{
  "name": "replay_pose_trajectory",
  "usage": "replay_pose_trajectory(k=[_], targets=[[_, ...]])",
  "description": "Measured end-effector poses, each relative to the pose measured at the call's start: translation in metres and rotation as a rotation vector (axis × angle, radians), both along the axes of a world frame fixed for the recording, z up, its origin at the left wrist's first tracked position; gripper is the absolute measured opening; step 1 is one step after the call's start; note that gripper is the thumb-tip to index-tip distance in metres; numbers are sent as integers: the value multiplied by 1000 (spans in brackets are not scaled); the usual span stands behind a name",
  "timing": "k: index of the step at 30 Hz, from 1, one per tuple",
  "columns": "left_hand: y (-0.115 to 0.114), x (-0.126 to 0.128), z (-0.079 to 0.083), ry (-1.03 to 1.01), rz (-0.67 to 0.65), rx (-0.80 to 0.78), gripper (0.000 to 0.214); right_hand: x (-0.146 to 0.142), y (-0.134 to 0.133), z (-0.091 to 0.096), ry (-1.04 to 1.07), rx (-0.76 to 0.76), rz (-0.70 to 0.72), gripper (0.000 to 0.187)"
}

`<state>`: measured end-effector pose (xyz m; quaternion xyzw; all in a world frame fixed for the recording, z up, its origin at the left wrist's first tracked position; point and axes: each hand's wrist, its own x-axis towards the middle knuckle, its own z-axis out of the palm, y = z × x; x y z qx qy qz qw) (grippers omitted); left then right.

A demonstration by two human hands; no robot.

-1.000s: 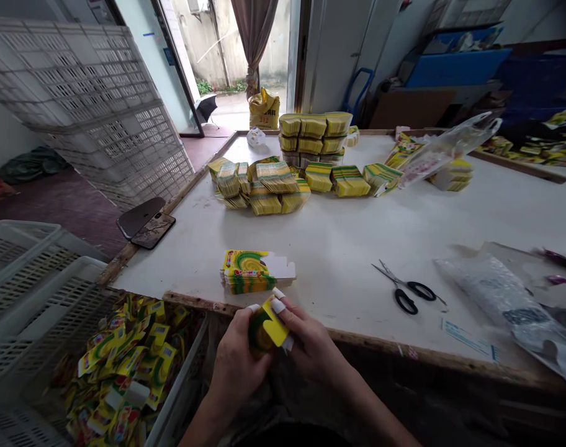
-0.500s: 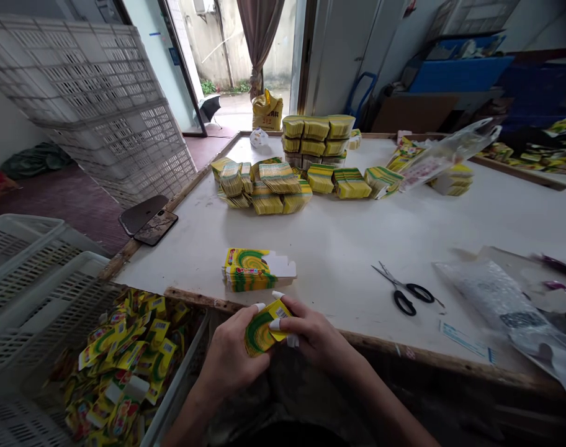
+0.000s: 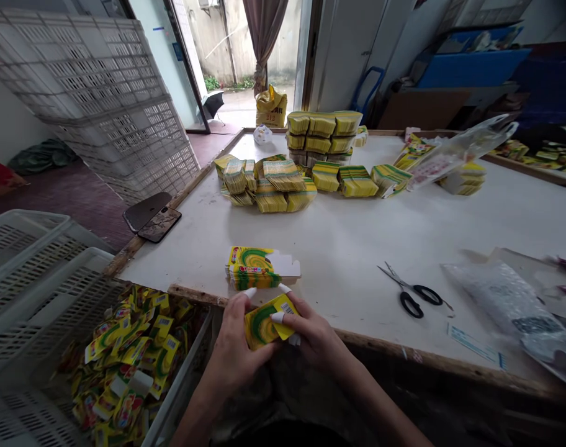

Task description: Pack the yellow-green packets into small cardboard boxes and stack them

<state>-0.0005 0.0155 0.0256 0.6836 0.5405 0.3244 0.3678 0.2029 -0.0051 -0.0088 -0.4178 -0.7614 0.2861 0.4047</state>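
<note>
Both hands hold one small yellow-and-green printed carton [image 3: 263, 324] in front of the table's near edge. My left hand [image 3: 234, 344] is closed round its left side, thumb below and fingers above. At the other end my right hand [image 3: 315, 329] grips the carton, its fingers on the flap that carries a barcode. White covers sit on several fingertips. Just beyond the hands lies a stack of flat cartons [image 3: 252, 268] of the same print, white flaps pointing right. A crate to the lower left holds a heap of loose yellow cartons [image 3: 129, 366].
Black-handled scissors [image 3: 411, 295] lie on the white table [image 3: 339, 242] to the right, near bubble wrap [image 3: 501, 298]. Bundled cartons [image 3: 324, 133] are piled farther back. A phone [image 3: 159, 225] rests at the left edge. White plastic crates [image 3: 110, 93] stand beyond it.
The left hand's fingers have shifted up along the carton, showing more of its printed face. The carton has risen slightly. The whole view has moved a little.
</note>
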Motion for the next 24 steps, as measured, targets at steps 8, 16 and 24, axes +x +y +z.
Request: replay_pose_trajectory(k=[8,16,24], targets=[[-5,3,-8,-766,299,-481,59,-2,3,-2,-44,52,-92,38],[-9,9,-2,-833,325,-480,69,3,-4,14,1,-94,20,29],[-16,10,-7,-802,302,-449,48,-20,4,5,116,-85,-106,54]])
